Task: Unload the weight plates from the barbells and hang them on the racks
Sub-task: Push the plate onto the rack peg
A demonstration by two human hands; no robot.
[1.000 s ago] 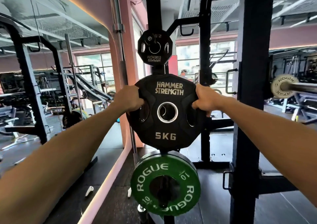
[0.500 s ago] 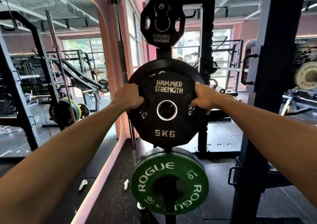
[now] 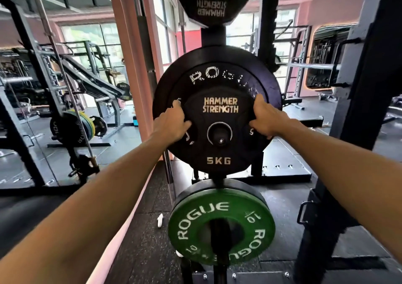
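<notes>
now 5kg plate (image 3: 218, 135) on rack peg (image 3: 220, 136), both hands.

- Both bare forearms reach forward and upward from the lower corners of the view, converging toward the middle; neither wears a sleeve
- The left hand (image 3: 171, 123) is seen from the back, wrist nearly straight; its fingers curl round the left edge of the 5 kg plate (image 3: 219, 131), the thumb lying toward the plate's face
- The right hand (image 3: 266, 118) mirrors it on the plate's right edge; the knuckles face the camera, the fingers wrap the rim, and the thumb points inward and down
- The two hands sit at nearly the same height, well apart, one on each side of the plate's centre hole
</notes>
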